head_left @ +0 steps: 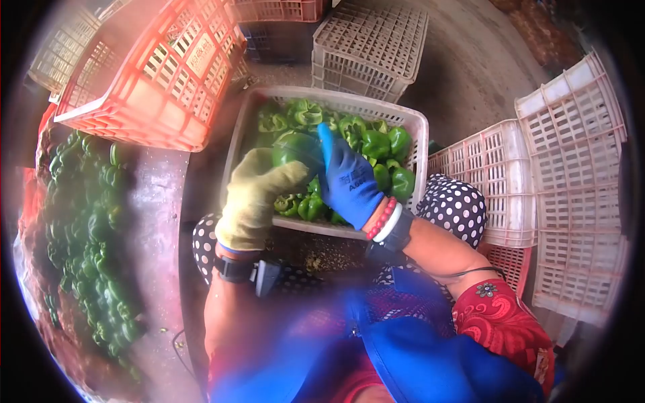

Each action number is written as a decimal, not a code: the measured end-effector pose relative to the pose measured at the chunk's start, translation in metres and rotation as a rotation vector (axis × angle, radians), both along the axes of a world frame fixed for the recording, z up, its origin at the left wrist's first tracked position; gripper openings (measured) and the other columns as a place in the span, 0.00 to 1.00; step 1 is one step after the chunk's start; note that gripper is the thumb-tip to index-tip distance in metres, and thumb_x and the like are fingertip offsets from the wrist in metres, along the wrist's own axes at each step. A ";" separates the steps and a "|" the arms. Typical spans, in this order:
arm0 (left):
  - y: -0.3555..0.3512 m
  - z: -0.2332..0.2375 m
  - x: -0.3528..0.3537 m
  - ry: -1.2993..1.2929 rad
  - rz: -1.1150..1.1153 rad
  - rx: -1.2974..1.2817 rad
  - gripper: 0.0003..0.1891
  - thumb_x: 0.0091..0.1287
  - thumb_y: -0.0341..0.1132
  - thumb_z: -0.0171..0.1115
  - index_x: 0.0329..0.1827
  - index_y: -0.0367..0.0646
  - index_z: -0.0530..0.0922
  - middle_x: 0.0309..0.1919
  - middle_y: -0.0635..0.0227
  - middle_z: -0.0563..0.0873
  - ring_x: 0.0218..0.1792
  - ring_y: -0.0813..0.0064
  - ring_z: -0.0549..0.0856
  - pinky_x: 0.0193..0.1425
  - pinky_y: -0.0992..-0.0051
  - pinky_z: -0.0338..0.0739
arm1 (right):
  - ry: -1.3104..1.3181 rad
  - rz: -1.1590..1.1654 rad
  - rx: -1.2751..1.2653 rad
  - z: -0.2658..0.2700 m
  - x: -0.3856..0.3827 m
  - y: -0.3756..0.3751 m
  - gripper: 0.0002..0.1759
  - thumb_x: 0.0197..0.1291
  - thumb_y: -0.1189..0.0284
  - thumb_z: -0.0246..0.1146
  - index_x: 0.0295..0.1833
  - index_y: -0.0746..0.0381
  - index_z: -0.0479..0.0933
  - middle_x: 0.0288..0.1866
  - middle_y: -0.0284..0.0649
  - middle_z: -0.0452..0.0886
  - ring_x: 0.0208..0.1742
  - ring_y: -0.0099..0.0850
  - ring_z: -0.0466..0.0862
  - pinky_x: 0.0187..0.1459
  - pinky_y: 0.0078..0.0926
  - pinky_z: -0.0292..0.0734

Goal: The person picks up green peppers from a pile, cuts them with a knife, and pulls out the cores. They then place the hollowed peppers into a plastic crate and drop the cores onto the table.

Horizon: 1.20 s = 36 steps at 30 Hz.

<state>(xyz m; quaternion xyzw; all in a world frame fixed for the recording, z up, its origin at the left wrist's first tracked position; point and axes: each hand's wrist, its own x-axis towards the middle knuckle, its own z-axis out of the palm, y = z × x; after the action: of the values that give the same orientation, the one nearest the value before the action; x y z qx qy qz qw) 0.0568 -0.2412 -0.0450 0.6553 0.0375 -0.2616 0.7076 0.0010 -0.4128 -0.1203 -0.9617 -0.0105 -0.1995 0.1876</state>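
Observation:
Over the crate, my left hand (252,198), in a pale yellow glove, is closed round the lower left of a green bell pepper (290,148). My right hand (351,178), in a blue glove, presses against the pepper's right side with its fingers curled and one blue digit pointing up. Its inner fingers are dark and blurred, so I cannot see whether a small tool is in them. Beneath both hands, a whitish plastic crate (422,144) holds many green bell peppers (376,143), some of them opened or hollowed.
At the left, a heap of green peppers (91,248) lies beside a pale surface (159,221). A tilted orange crate (158,84) stands upper left. An upturned grey crate (369,40) is behind the work crate. Stacked whitish crates (571,181) stand at the right, near my knee.

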 end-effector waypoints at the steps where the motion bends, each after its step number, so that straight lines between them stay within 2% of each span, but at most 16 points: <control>1: 0.007 -0.004 0.008 -0.299 -0.064 0.040 0.12 0.65 0.34 0.74 0.45 0.36 0.83 0.35 0.67 0.87 0.34 0.76 0.86 0.41 0.75 0.82 | 0.064 0.016 -0.041 -0.003 0.002 -0.005 0.43 0.60 0.74 0.62 0.81 0.68 0.57 0.53 0.52 0.78 0.43 0.47 0.85 0.45 0.44 0.81; 2: 0.012 -0.006 0.016 -0.601 -0.087 0.086 0.08 0.69 0.32 0.70 0.42 0.37 0.82 0.33 0.67 0.85 0.33 0.74 0.86 0.41 0.74 0.82 | 0.129 0.033 -0.083 -0.007 0.004 -0.011 0.43 0.61 0.72 0.64 0.80 0.67 0.57 0.53 0.52 0.78 0.43 0.49 0.84 0.45 0.45 0.81; 3: 0.015 -0.007 0.013 -0.027 0.122 -0.252 0.07 0.72 0.34 0.68 0.39 0.39 0.82 0.31 0.69 0.84 0.33 0.74 0.85 0.41 0.75 0.81 | 0.197 0.048 -0.121 -0.015 0.004 -0.013 0.42 0.62 0.70 0.65 0.80 0.65 0.58 0.54 0.52 0.77 0.44 0.50 0.84 0.46 0.46 0.81; 4: 0.010 -0.006 0.014 -0.013 0.117 -0.249 0.09 0.74 0.36 0.66 0.41 0.38 0.82 0.32 0.67 0.84 0.34 0.74 0.86 0.40 0.75 0.81 | 0.064 0.085 -0.051 -0.034 0.004 -0.007 0.39 0.67 0.68 0.62 0.81 0.64 0.58 0.51 0.53 0.79 0.42 0.50 0.85 0.44 0.46 0.82; 7: -0.002 -0.013 0.013 -0.048 0.251 -0.115 0.11 0.76 0.39 0.65 0.49 0.40 0.81 0.33 0.66 0.85 0.33 0.76 0.85 0.36 0.77 0.81 | 0.192 0.013 0.023 -0.046 0.002 0.009 0.36 0.70 0.67 0.60 0.80 0.64 0.58 0.50 0.55 0.80 0.38 0.50 0.86 0.40 0.48 0.83; 8: -0.001 -0.013 0.015 -0.116 0.359 -0.065 0.12 0.76 0.41 0.65 0.49 0.40 0.81 0.33 0.66 0.85 0.32 0.76 0.84 0.35 0.76 0.80 | 0.269 -0.065 -0.115 -0.046 0.006 0.006 0.32 0.71 0.66 0.60 0.76 0.64 0.62 0.50 0.57 0.81 0.35 0.49 0.87 0.36 0.49 0.83; 9: 0.000 -0.009 0.016 -0.185 0.461 -0.012 0.13 0.75 0.42 0.65 0.49 0.41 0.81 0.34 0.65 0.85 0.31 0.76 0.84 0.34 0.76 0.80 | 0.377 -0.107 0.092 -0.043 0.009 -0.008 0.27 0.71 0.63 0.60 0.70 0.64 0.67 0.42 0.53 0.82 0.30 0.43 0.86 0.31 0.43 0.83; 11: 0.010 -0.015 0.024 -0.169 0.595 -0.055 0.12 0.75 0.43 0.65 0.47 0.43 0.81 0.29 0.66 0.83 0.24 0.77 0.80 0.29 0.77 0.76 | 0.591 -0.204 0.728 -0.014 0.020 -0.032 0.21 0.66 0.67 0.62 0.60 0.65 0.70 0.37 0.48 0.82 0.31 0.40 0.85 0.36 0.38 0.83; 14: 0.019 -0.038 0.030 -0.226 0.466 0.333 0.13 0.74 0.44 0.64 0.46 0.41 0.82 0.27 0.65 0.84 0.25 0.74 0.82 0.31 0.71 0.78 | 0.474 -0.138 1.352 -0.033 0.028 -0.068 0.17 0.64 0.68 0.64 0.54 0.65 0.75 0.33 0.38 0.79 0.29 0.28 0.80 0.31 0.29 0.80; 17: 0.019 -0.086 0.035 -0.342 0.133 0.782 0.16 0.71 0.43 0.62 0.45 0.37 0.84 0.35 0.47 0.90 0.39 0.53 0.89 0.45 0.60 0.81 | 0.389 -0.021 1.849 -0.012 0.038 -0.082 0.15 0.67 0.69 0.66 0.56 0.63 0.78 0.35 0.37 0.82 0.33 0.29 0.82 0.38 0.32 0.82; 21: 0.025 -0.171 0.049 -0.474 -0.362 1.056 0.20 0.67 0.46 0.64 0.52 0.38 0.85 0.46 0.45 0.90 0.49 0.48 0.89 0.56 0.58 0.81 | 0.354 -0.113 2.353 0.021 0.037 -0.077 0.20 0.70 0.62 0.68 0.64 0.54 0.79 0.42 0.42 0.86 0.40 0.35 0.86 0.45 0.38 0.85; 23: 0.015 -0.168 0.052 -0.441 -0.476 1.106 0.24 0.65 0.47 0.67 0.58 0.39 0.83 0.49 0.47 0.90 0.52 0.49 0.88 0.58 0.59 0.81 | 0.335 -0.104 2.340 0.016 0.036 -0.075 0.20 0.74 0.60 0.65 0.68 0.44 0.80 0.47 0.43 0.85 0.39 0.34 0.85 0.42 0.36 0.85; 25: 0.006 -0.162 0.041 -0.447 -0.501 1.106 0.29 0.63 0.49 0.68 0.64 0.42 0.79 0.53 0.48 0.88 0.55 0.49 0.88 0.60 0.60 0.81 | 0.356 -0.021 2.246 0.013 0.027 -0.076 0.19 0.73 0.59 0.65 0.68 0.44 0.80 0.46 0.42 0.85 0.38 0.32 0.84 0.40 0.35 0.85; 29: -0.034 -0.135 0.015 -0.518 -0.468 1.433 0.33 0.65 0.54 0.65 0.72 0.55 0.72 0.67 0.51 0.77 0.60 0.43 0.83 0.62 0.58 0.80 | 0.450 -0.059 2.093 0.010 0.018 -0.079 0.19 0.71 0.61 0.67 0.63 0.57 0.82 0.36 0.36 0.85 0.27 0.27 0.81 0.29 0.28 0.80; 33: -0.036 -0.135 0.033 -0.484 -0.498 1.265 0.36 0.60 0.51 0.70 0.71 0.46 0.73 0.64 0.48 0.80 0.61 0.46 0.83 0.64 0.55 0.80 | 0.466 -0.078 2.100 0.001 0.019 -0.078 0.17 0.70 0.63 0.68 0.60 0.58 0.82 0.37 0.36 0.85 0.27 0.26 0.82 0.28 0.26 0.80; 36: -0.034 -0.134 0.036 -0.510 -0.384 1.158 0.36 0.55 0.46 0.74 0.70 0.53 0.75 0.60 0.48 0.82 0.58 0.44 0.84 0.62 0.52 0.81 | 0.437 -0.007 1.967 0.002 0.018 -0.077 0.13 0.69 0.64 0.70 0.54 0.58 0.82 0.37 0.35 0.86 0.28 0.22 0.82 0.28 0.24 0.79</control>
<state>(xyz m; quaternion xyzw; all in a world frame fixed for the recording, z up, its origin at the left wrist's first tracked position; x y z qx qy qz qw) 0.0932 -0.2754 -0.1790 0.9664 -0.1143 -0.1573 0.1682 0.0194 -0.4902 -0.1185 -0.3952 0.1964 0.0604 0.8953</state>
